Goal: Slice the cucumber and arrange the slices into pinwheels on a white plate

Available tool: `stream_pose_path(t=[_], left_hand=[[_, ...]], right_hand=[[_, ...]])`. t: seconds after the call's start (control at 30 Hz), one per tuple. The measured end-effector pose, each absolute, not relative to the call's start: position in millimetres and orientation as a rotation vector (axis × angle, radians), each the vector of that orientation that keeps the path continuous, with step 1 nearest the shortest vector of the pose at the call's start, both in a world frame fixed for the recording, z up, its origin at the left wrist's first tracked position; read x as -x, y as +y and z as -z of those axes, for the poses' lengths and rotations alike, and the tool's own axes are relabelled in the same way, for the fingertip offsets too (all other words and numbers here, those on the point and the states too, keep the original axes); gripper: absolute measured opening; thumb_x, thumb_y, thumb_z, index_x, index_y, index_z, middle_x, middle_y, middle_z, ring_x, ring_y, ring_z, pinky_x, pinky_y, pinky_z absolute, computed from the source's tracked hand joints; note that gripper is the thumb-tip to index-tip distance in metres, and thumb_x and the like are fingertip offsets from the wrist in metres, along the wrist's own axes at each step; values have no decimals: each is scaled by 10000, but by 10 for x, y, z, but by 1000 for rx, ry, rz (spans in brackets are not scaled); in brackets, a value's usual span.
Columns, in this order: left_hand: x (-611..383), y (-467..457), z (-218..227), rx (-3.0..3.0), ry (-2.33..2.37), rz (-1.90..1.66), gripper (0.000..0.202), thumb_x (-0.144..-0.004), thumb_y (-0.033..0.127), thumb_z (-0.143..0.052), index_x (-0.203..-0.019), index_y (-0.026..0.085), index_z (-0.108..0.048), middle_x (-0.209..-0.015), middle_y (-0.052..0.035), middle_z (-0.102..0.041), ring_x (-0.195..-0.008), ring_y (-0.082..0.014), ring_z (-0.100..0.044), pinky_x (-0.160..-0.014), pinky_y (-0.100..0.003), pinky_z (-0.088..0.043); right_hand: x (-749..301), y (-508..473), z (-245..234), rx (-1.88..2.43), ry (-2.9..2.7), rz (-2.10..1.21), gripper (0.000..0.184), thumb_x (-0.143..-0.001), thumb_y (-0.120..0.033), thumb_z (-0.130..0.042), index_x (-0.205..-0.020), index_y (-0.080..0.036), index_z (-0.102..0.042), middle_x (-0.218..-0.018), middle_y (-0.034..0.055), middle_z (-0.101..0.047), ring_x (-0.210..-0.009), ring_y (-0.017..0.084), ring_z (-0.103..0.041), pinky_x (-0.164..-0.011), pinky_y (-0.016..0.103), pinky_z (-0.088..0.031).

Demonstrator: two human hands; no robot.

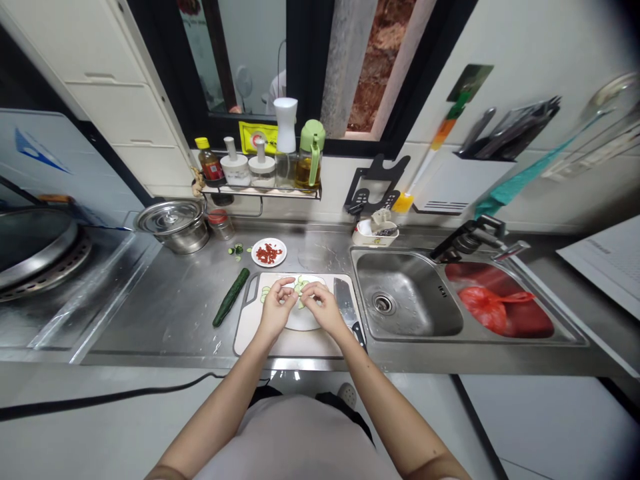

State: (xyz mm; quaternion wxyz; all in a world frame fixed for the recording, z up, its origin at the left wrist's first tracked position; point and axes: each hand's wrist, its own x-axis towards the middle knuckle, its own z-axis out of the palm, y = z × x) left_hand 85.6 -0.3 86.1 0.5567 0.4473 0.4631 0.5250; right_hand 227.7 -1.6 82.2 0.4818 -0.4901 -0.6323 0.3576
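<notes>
I'm having the left hand (279,303) and the right hand (320,305) hovering close together over a round white plate (306,323), with pale green cucumber slices (301,284) sitting right between the fingertips, over the plate's far part. Fingers on both sides are curling in toward the thumbs, kinda pinchy, but from the head view I honestly can't tell whether either one is actually gripping a slice. The plate is resting on a light cutting board (245,335) with a grey edge, and a few more slices are lying on the board just past the left hand's outer side. A knife (344,297) is lying along the board's right side, black handle pointing toward the body. Off the left edge, a whole dark green cucumber (231,297) is lying slantwise on the steel counter (165,313). Beyond the board a small white dish (255,244) is holding chopped red bits (269,253), with some green scraps (237,251) sitting beside it. Over on the right there's the double sink (415,317), where a red plastic bag (481,309) is sitting in the far-right basin.
</notes>
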Motion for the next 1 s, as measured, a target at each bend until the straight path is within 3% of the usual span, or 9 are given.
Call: stream_pose_path(t=[0.33,0.63,1.0], left_hand=[[-885,10,-831,-1091,1154,-1243,387,-709,294,-701,-1075,188,-637,-734,14,-554,-690,-114,-495,-708,-235,-395],[-898,11,-828,-1116,1197,-1240,291,-691,287,-699,-964,187,-679,-732,6,-567,-676,-119,-472,-700,-244,-390],[-979,10,-720,-1076,1215,-1229,266,-650,296,-728,-880,204,-630,-695,19,-569,-665,-124,-492,-695,-248,-386]], right_hand=[[-2282,72,-741,1201,-1369,-1163,132,-693,-272,-596,-586,-195,-588,-816,38,-636,-838,169,-583,-763,290,-457],[-2278,81,-692,1309,-1204,-1313,120,-643,-303,-592,-613,-189,-612,-799,24,-647,-728,147,-554,-661,260,-437],[-2344,90,-670,1474,-1131,-1416,172,-642,-347,-581,-584,-189,-546,-556,-40,-508,-544,98,-452,-491,202,-366]])
